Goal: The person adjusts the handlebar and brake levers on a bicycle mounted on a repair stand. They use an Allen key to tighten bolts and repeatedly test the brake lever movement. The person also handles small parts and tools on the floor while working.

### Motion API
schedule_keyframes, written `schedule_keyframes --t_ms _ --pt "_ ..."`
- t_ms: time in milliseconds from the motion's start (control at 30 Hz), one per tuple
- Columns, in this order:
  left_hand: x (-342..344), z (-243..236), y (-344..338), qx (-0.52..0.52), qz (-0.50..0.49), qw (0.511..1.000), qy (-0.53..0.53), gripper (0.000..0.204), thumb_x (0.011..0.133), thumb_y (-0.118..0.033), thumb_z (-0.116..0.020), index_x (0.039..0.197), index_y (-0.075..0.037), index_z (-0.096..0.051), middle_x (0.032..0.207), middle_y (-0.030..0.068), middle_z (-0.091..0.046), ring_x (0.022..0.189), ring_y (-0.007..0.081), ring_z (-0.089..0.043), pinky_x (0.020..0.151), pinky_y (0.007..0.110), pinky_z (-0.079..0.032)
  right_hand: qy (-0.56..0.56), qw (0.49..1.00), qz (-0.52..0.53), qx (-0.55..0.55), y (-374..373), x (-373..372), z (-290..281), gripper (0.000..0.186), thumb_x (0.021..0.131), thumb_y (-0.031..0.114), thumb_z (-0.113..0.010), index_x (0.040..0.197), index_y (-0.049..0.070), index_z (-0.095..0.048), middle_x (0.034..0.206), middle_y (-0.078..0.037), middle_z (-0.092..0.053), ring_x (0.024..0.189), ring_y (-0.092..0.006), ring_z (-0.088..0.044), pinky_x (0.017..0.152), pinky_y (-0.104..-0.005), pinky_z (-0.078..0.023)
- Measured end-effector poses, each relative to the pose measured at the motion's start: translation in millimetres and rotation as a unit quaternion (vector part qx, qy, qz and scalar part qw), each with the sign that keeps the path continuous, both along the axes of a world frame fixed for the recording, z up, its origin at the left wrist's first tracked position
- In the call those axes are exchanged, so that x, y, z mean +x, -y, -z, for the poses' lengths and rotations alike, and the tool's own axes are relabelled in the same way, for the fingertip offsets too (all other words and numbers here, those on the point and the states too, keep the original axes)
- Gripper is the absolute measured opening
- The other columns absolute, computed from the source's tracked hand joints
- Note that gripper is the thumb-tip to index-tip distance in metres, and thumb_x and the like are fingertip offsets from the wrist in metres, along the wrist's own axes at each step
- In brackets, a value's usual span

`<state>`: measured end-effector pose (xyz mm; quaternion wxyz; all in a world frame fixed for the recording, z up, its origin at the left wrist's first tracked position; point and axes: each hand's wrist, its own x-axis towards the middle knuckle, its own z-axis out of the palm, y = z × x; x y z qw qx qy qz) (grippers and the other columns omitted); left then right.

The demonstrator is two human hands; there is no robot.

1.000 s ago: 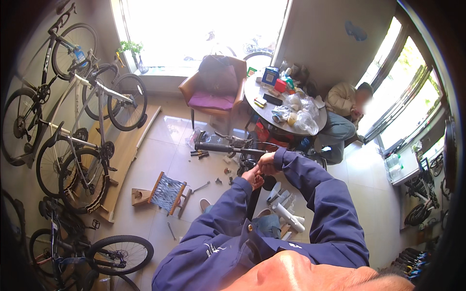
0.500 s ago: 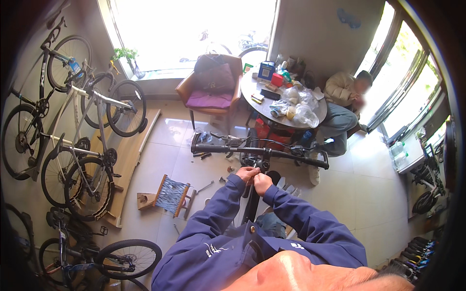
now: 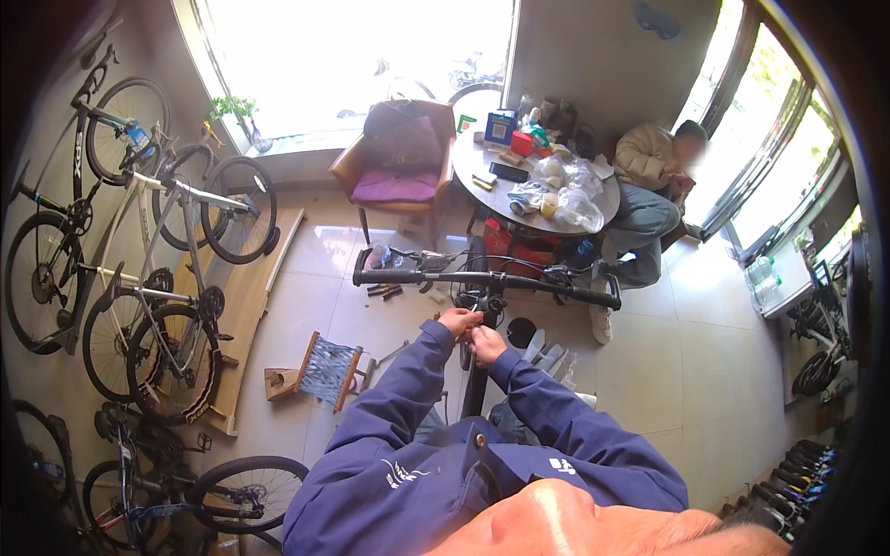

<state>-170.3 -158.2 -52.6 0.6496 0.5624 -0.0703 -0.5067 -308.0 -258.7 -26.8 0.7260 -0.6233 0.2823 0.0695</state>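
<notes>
Black straight bicycle handlebar spans mid-scene above the tiled floor | left hand and right hand close together at its stem, grip state unclear | risk: bar may rotate if the hands slip there.

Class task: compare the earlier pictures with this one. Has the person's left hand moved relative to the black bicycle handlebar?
No. The left hand stays just under the middle of the black handlebar, beside the right hand; only the camera view shifted.
</notes>
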Motion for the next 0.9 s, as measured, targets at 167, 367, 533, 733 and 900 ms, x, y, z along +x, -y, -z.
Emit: schedule_keyframes --t_ms 167,367,533,733,900 --pt "-8 3 -18 0.000 -0.032 0.999 0.006 0.036 0.099 -0.033 -0.082 0.110 0.001 -0.074 0.082 0.0034 -0.071 0.063 0.0117 -0.062 0.056 0.028 -0.049 0.063 0.987 -0.019 -0.144 1 -3 -15 0.027 0.109 0.028 -0.059 0.107 0.001 -0.064 0.080 -0.008 -0.072 0.067 -0.0180 -0.069 0.063 -0.0365 -0.056" --pt "-55 3 -47 0.044 -0.028 0.959 0.280 0.028 0.103 -0.027 -0.078 0.110 -0.001 -0.079 0.090 0.0028 -0.075 0.078 0.0112 -0.068 0.071 0.029 -0.059 0.145 0.933 0.010 -0.329 -9 -51 -11 0.017 0.098 0.017 -0.078 0.109 0.004 -0.075 0.097 -0.012 -0.078 0.085 -0.0222 -0.077 0.079 -0.0349 -0.061" --pt "-89 1 -63 0.052 -0.115 0.942 0.312 0.029 0.104 -0.028 -0.075 0.116 -0.002 -0.079 0.090 0.0037 -0.076 0.073 0.0098 -0.065 0.067 0.030 -0.054 0.235 0.885 0.080 -0.394 23 -64 -5 0.020 0.097 0.007 -0.075 0.117 0.006 -0.075 0.097 -0.010 -0.077 0.087 -0.0185 -0.076 0.079 -0.0320 -0.061" --pt "-89 4 -81 0.059 -0.168 0.881 0.438 0.025 0.099 -0.020 -0.073 0.119 -0.007 -0.080 0.090 0.0070 -0.067 0.069 0.0158 -0.061 0.067 0.031 -0.052 0.194 0.916 0.162 -0.311 55 -50 -6 0.031 0.103 0.004 -0.066 0.133 0.008 -0.067 0.093 -0.007 -0.077 0.083 -0.0136 -0.076 0.074 -0.0295 -0.061" --pt "-93 29 -99 0.093 -0.166 0.887 0.421 0.027 0.099 -0.021 -0.075 0.121 -0.007 -0.080 0.094 0.0078 -0.071 0.070 0.0146 -0.063 0.068 0.031 -0.054 0.218 0.910 0.175 -0.305 62 -32 1 0.025 0.104 0.013 -0.068 0.127 0.006 -0.073 0.093 -0.010 -0.081 0.079 -0.0162 -0.078 0.074 -0.0303 -0.061"
